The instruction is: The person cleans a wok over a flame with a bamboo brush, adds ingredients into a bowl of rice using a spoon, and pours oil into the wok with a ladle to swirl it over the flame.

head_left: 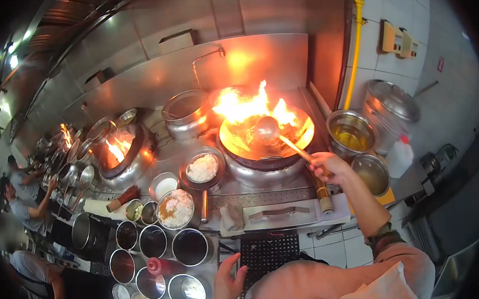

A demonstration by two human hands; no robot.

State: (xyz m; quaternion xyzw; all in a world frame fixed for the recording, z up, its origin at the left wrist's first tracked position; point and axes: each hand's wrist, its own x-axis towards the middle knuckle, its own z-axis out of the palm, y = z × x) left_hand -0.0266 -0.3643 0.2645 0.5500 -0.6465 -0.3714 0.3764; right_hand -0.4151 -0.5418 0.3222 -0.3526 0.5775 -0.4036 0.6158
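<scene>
My right hand is closed around the wooden handle of a ladle. The ladle's round metal bowl is over a wok, in which tall orange flames burn. Glare and fire hide most of what the wok holds. Low in front of my body is my left hand, with thumb and fingers apart and nothing visible in it. Nearest to it stand metal containers of dark liquid, one of them a round pot.
Left of the wok, a pan holds a bowl of white food. A pot of yellow liquid and a white jug stand at right. Another wok flames farther left. Other people work along the left side.
</scene>
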